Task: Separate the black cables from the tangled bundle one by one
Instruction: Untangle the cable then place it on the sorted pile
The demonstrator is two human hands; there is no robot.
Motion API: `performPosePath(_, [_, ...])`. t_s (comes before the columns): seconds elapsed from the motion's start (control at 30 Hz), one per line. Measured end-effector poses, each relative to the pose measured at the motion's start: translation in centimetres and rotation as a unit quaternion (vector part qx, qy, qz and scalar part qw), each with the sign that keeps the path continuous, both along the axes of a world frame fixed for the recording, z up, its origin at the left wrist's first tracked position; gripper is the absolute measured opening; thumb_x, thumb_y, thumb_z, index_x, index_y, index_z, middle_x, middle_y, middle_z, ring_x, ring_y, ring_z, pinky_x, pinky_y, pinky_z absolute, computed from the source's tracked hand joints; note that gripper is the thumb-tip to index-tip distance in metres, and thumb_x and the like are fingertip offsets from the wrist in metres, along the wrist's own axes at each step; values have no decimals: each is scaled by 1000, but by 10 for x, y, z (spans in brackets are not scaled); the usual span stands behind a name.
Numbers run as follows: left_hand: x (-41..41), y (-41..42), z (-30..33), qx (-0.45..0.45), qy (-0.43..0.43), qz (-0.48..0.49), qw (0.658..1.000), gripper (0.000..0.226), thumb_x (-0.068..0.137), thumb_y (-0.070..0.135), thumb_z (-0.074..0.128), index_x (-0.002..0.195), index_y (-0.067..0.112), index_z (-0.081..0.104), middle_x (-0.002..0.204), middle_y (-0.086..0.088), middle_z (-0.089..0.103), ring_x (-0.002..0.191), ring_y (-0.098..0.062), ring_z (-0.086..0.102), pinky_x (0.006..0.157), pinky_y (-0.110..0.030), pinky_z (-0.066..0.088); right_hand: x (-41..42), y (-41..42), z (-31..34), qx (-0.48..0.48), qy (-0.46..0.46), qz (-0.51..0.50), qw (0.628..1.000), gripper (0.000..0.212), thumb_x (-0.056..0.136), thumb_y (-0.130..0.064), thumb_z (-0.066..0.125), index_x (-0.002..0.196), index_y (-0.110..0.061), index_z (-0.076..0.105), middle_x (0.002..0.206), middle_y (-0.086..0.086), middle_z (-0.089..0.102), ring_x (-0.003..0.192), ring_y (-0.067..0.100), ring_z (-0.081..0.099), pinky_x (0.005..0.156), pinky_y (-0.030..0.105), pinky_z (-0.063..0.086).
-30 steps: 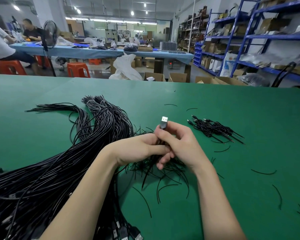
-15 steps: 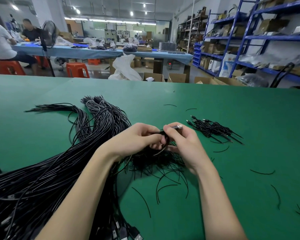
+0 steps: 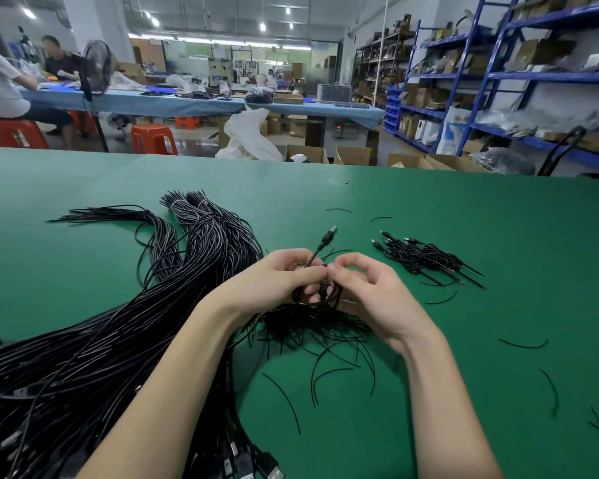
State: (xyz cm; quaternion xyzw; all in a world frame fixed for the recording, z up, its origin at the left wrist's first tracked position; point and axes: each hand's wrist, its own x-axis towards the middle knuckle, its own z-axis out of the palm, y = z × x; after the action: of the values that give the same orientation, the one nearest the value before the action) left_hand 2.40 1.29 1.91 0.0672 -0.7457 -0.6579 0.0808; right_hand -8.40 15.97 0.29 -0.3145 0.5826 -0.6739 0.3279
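Both hands — left [image 3: 284, 278], right [image 3: 363, 288] — pinch one coiled cable [image 3: 317, 292]; its plug [image 3: 331, 233] now points up again; another cable nearly bundled, many remain in the tangle [image 3: 118, 340].

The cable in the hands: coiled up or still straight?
Coiled. The cable forms a small loop pinched between the left hand and right hand, its USB plug sticking up above the fingers.

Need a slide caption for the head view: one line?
Both hands, left and right, pinch a coiled black cable above a green table.
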Motion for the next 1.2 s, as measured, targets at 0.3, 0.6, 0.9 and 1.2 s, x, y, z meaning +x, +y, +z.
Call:
performPosePath(0.3, [1, 3, -1, -43, -24, 28, 998, 24, 107, 22, 47, 87, 13, 59, 63, 11, 42, 60, -7, 41, 66, -23, 38, -2, -2, 1, 57, 314, -174, 932, 11, 88, -20, 79, 80, -23, 72, 72, -8, 74, 62, 11, 71, 66, 20, 58])
performPosePath(0.6, [6, 14, 7, -140, -24, 63, 988, 28, 108, 24, 41, 94, 1, 49, 76, -1, 43, 69, -8, 46, 71, -21, 38, -1, -5, 1, 47, 26, -60, 997, 26, 97, -40, 66, 110, -18, 64, 96, 8, 77, 81, 19, 73, 74, 36, 64])
performPosePath(0.9, [-10, 28, -3, -311, 24, 124, 942, 20, 108, 23, 35, 111, 11, 50, 106, -7, 65, 96, -19, 62, 87, -37, 47, 10, -24, 6, 83, -25, -2, 996, 60, 86, -71, 61, 117, -19, 64, 108, 2, 78, 106, 19, 73, 98, 48, 57])
performPosePath(1.2, [-10, 29, -8, -322, -25, 70, 944, 16, 105, 16, 33, 115, 7, 41, 100, -10, 64, 87, -19, 63, 81, -40, 53, 13, -20, 4, 154, 69, -31, 985, 51, 96, -64, 52, 101, -16, 65, 94, -4, 77, 72, 3, 66, 72, 24, 54])
